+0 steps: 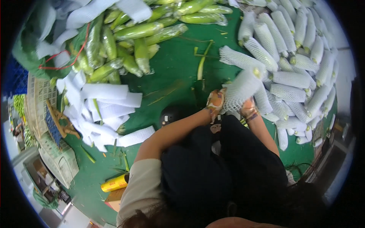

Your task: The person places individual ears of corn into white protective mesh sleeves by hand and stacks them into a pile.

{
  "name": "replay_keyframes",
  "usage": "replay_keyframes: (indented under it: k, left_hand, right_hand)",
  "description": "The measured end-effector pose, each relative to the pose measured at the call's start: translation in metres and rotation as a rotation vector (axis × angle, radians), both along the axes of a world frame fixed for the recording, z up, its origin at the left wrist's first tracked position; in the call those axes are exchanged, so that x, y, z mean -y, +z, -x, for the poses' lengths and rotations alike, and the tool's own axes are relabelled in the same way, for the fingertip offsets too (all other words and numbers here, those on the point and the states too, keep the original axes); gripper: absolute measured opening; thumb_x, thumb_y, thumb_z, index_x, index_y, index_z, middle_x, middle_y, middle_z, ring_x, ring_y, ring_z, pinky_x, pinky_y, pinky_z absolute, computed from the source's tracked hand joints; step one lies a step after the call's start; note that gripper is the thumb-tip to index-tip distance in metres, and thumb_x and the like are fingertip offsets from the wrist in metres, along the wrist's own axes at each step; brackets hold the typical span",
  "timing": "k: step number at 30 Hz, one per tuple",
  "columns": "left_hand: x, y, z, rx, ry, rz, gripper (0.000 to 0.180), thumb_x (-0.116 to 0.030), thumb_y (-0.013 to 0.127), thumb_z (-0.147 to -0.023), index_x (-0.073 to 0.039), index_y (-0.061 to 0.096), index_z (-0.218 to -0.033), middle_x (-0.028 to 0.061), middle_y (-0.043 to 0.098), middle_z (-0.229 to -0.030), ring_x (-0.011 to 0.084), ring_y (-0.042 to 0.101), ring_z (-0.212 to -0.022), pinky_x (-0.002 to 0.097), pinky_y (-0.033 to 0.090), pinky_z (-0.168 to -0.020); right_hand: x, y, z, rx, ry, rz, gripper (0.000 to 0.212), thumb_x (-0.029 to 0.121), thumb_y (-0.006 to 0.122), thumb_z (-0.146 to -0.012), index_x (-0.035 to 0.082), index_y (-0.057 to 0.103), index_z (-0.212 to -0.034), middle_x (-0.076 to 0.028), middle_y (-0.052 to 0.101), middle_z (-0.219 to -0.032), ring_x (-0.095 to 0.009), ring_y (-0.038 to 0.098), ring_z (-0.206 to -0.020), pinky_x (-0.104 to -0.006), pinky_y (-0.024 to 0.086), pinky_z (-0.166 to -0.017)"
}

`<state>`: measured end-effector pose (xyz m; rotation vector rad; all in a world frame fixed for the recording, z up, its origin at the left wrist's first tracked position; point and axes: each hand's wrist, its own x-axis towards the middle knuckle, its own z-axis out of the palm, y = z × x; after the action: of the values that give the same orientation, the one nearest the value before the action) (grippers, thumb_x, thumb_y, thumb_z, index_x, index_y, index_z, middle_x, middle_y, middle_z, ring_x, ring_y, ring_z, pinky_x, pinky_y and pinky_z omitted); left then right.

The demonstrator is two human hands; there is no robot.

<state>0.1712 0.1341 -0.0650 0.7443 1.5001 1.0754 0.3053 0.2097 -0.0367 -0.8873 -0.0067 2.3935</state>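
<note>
In front of my lap is a white foam net sleeve [238, 91] around a pale green ear of corn; it tilts up to the right, and the rounded tip shows at its upper end. My left hand [215, 100] grips the sleeve's lower left side, fingers closed. Against its lower right side is my right hand [249, 109], also closed on the net, its fingertips partly hidden. Just to the right lies a large pile of sleeved ears [289, 81]. Some green, film-wrapped ears of corn [142, 34] are heaped at the far left.
Flat white foam sleeves [110, 110] lie scattered at the left on the green floor [175, 79]. Beyond my left arm are a small wooden stool [62, 121], a yellow roll [114, 183] and a cardboard box [114, 199]. Leaf scraps [201, 62] lie ahead.
</note>
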Motion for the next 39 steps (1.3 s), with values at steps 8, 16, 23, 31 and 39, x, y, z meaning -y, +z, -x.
replay_keyframes:
  k: [8, 16, 23, 31, 39]
  left_hand:
    - [0.004, -0.022, 0.007, 0.881, 0.174, 0.094, 0.039, -0.03, 0.028, -0.091, -0.005, 0.044, -0.116, 0.0091, 0.05, -0.113, 0.0203, 0.048, -0.102, 0.031, 0.039, -0.088]
    - [-0.138, 0.121, -0.008, 0.37, 0.325, -0.498, 0.048, -0.038, 0.059, -0.076, -0.001, 0.046, -0.104, 0.0131, 0.055, -0.094, 0.0188, 0.054, -0.078, 0.0346, 0.047, -0.067]
    - [0.092, 0.088, 0.273, -0.826, 1.35, -0.098, 0.035, -0.014, 0.059, -0.077, 0.0, 0.042, -0.104, 0.0119, 0.051, -0.09, 0.0192, 0.049, -0.073, 0.0277, 0.044, -0.066]
    - [0.137, 0.089, 0.267, -0.675, 0.982, -0.09, 0.027, -0.008, 0.055, -0.071, 0.003, 0.05, -0.095, 0.0111, 0.057, -0.073, 0.0193, 0.052, -0.066, 0.0294, 0.043, -0.06]
    - [0.17, 0.116, 0.248, -1.048, 0.391, 0.324, 0.035, -0.014, 0.056, -0.065, -0.001, 0.054, -0.098, 0.0198, 0.055, -0.084, 0.0347, 0.054, -0.073, 0.0405, 0.044, -0.064]
  right_hand:
    - [-0.013, -0.006, 0.006, 0.798, 0.528, -0.94, 0.045, 0.034, 0.033, -0.086, 0.0, 0.046, -0.113, -0.015, 0.049, -0.115, -0.028, 0.049, -0.102, -0.04, 0.04, -0.087]
    - [-0.071, 0.049, -0.025, 0.239, -0.109, -0.535, 0.036, 0.032, 0.037, -0.086, 0.004, 0.048, -0.107, -0.006, 0.054, -0.095, -0.018, 0.05, -0.082, -0.0302, 0.042, -0.073]
    - [0.029, 0.019, 0.136, 0.731, 0.649, -0.793, 0.021, 0.02, 0.052, -0.082, 0.003, 0.057, -0.094, -0.002, 0.055, -0.07, -0.01, 0.049, -0.058, -0.0226, 0.042, -0.051]
    - [0.048, 0.074, 0.345, 0.378, 0.724, -1.974, 0.056, 0.032, 0.056, -0.08, 0.006, 0.035, -0.124, -0.02, 0.046, -0.118, -0.027, 0.049, -0.104, -0.0305, 0.041, -0.084]
    - [0.075, 0.055, 0.303, 0.396, 0.751, -1.382, 0.039, 0.014, 0.064, -0.072, 0.003, 0.052, -0.107, -0.009, 0.057, -0.101, -0.011, 0.051, -0.089, -0.024, 0.043, -0.074]
